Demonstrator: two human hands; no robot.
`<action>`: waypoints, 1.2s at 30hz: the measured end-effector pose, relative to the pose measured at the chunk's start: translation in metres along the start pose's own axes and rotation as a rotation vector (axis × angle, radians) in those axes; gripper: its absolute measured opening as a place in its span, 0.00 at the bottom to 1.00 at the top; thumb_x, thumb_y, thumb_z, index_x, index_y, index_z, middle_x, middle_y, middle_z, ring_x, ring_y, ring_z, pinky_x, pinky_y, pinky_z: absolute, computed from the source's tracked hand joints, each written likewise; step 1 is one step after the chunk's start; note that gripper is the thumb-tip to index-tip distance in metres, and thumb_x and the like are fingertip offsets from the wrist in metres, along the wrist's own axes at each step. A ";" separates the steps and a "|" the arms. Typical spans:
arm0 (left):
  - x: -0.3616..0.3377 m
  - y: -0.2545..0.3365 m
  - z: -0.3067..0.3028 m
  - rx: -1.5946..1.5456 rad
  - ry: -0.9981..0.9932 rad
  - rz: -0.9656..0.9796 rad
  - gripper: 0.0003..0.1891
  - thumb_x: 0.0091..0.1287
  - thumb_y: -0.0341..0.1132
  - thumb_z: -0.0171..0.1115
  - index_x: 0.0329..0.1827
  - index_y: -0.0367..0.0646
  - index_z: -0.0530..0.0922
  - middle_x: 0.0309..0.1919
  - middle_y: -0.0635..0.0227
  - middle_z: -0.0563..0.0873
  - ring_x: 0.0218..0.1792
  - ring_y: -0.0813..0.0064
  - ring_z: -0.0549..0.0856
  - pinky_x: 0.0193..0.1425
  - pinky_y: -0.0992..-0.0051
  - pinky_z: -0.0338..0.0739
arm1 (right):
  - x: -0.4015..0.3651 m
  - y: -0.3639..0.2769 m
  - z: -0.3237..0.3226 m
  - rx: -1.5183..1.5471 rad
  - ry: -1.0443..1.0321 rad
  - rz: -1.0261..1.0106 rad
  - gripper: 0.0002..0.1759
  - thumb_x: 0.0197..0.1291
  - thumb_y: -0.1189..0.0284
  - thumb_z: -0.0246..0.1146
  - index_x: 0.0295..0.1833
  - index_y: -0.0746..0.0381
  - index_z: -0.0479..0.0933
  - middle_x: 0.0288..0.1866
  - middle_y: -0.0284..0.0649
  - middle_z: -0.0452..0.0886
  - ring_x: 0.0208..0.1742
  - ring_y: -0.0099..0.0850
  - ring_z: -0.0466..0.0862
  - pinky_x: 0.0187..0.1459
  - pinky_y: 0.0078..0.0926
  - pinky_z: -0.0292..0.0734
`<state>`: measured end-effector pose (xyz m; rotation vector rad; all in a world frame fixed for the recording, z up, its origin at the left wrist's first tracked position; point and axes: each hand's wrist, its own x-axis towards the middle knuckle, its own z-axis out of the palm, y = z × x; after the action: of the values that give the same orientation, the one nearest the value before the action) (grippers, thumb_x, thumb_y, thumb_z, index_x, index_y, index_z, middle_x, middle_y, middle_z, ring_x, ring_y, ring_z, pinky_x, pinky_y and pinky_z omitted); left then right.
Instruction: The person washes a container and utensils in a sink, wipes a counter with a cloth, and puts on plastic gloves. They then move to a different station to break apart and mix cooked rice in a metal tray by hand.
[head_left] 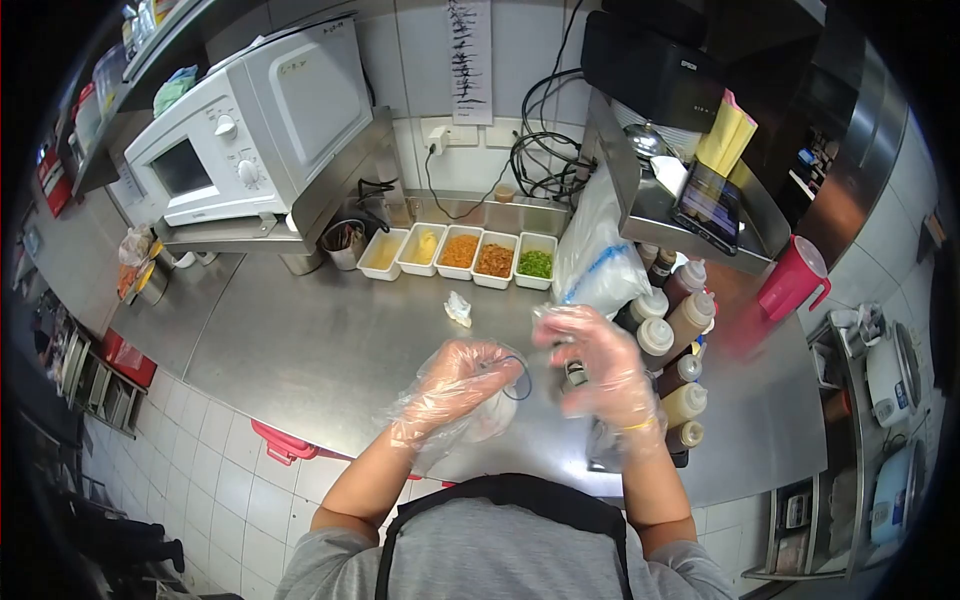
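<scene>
Both hands wear clear plastic gloves over the steel counter. My left hand point(462, 378) is closed, its thumb and fingers pressed together at a thin blue loop point(527, 372), which may be a rubber band. Under that hand hangs a whitish, see-through thing point(493, 415) that I cannot make out. To the right, my right hand point(592, 365) is raised with fingers curved and apart, slightly blurred, and a yellow band point(637, 426) circles its wrist. A small dark and white item point(575, 373) shows behind its fingers. Beyond the hands lies a crumpled white tissue point(458, 309).
White tubs of chopped food point(494, 260) line the back of the counter. Squeeze bottles point(690, 318) crowd the right beside a plastic bag roll point(600, 255). A pink jug point(795, 278) stands farther right. A microwave point(255, 125) sits on the left shelf, a phone point(708, 205) on the right one.
</scene>
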<state>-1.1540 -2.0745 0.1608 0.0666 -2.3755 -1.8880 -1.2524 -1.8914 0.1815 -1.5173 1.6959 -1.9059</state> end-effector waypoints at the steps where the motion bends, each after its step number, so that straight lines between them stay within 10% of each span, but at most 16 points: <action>1: 0.000 -0.001 0.005 0.000 0.044 0.038 0.08 0.58 0.33 0.65 0.33 0.36 0.82 0.29 0.72 0.83 0.33 0.84 0.77 0.40 0.78 0.72 | 0.002 0.001 0.009 -0.127 -0.007 0.015 0.35 0.41 0.66 0.74 0.57 0.63 0.71 0.50 0.41 0.76 0.46 0.32 0.80 0.45 0.27 0.75; 4: -0.001 0.007 0.006 0.056 0.075 0.093 0.07 0.59 0.32 0.64 0.32 0.36 0.81 0.28 0.70 0.83 0.33 0.83 0.77 0.41 0.77 0.72 | -0.005 0.017 0.021 -0.389 -0.034 0.152 0.22 0.47 0.71 0.71 0.48 0.66 0.75 0.39 0.36 0.78 0.38 0.23 0.78 0.40 0.22 0.74; 11: -0.006 0.001 0.007 -0.647 -0.148 0.269 0.08 0.60 0.32 0.57 0.27 0.37 0.78 0.25 0.63 0.81 0.37 0.74 0.80 0.47 0.74 0.71 | -0.013 0.037 0.006 0.180 0.243 0.404 0.06 0.53 0.82 0.64 0.31 0.63 0.72 0.30 0.35 0.77 0.29 0.20 0.78 0.28 0.18 0.75; 15: -0.009 -0.004 0.003 -1.067 -0.480 0.240 0.08 0.59 0.33 0.57 0.23 0.41 0.77 0.21 0.57 0.79 0.22 0.73 0.79 0.20 0.71 0.73 | -0.004 0.062 0.019 0.314 0.194 0.472 0.07 0.52 0.80 0.65 0.33 0.62 0.73 0.31 0.35 0.79 0.29 0.21 0.79 0.28 0.18 0.76; 18: -0.016 0.019 0.018 -1.332 -0.849 0.134 0.30 0.57 0.42 0.62 0.60 0.48 0.58 0.44 0.38 0.71 0.36 0.54 0.81 0.37 0.61 0.78 | -0.002 0.083 0.061 0.396 -0.029 0.490 0.06 0.54 0.71 0.64 0.35 0.61 0.76 0.32 0.35 0.80 0.33 0.22 0.80 0.36 0.21 0.77; 22: -0.015 0.020 0.053 -1.466 -1.280 0.193 0.56 0.51 0.47 0.69 0.73 0.51 0.36 0.61 0.32 0.57 0.52 0.40 0.75 0.53 0.53 0.73 | -0.012 0.120 0.109 0.702 -0.110 1.180 0.05 0.54 0.69 0.60 0.33 0.59 0.78 0.31 0.35 0.80 0.36 0.21 0.78 0.41 0.27 0.75; 24: 0.002 0.006 0.067 -1.438 -1.470 0.310 0.58 0.49 0.52 0.71 0.74 0.50 0.38 0.64 0.32 0.53 0.56 0.39 0.72 0.58 0.49 0.68 | -0.017 0.129 0.102 0.572 -0.212 0.757 0.05 0.53 0.70 0.61 0.32 0.60 0.78 0.31 0.36 0.80 0.35 0.20 0.78 0.40 0.24 0.75; 29: 0.005 -0.015 0.045 -1.235 -1.150 0.234 0.55 0.48 0.46 0.74 0.72 0.38 0.45 0.63 0.35 0.57 0.54 0.43 0.74 0.57 0.48 0.68 | -0.006 0.077 0.026 0.055 -0.028 0.445 0.02 0.52 0.75 0.60 0.31 0.62 0.77 0.29 0.35 0.80 0.34 0.21 0.77 0.38 0.23 0.75; 36: -0.010 0.019 0.045 -1.159 -0.935 0.234 0.39 0.47 0.42 0.73 0.60 0.31 0.66 0.47 0.39 0.73 0.45 0.45 0.80 0.50 0.52 0.74 | -0.049 0.087 0.060 0.934 -0.109 0.905 0.05 0.55 0.72 0.60 0.35 0.61 0.77 0.34 0.38 0.79 0.37 0.26 0.78 0.42 0.27 0.74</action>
<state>-1.1481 -2.0256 0.1683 -1.3131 -0.9822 -3.1779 -1.2248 -1.9253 0.0733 -0.3716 0.8954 -1.6151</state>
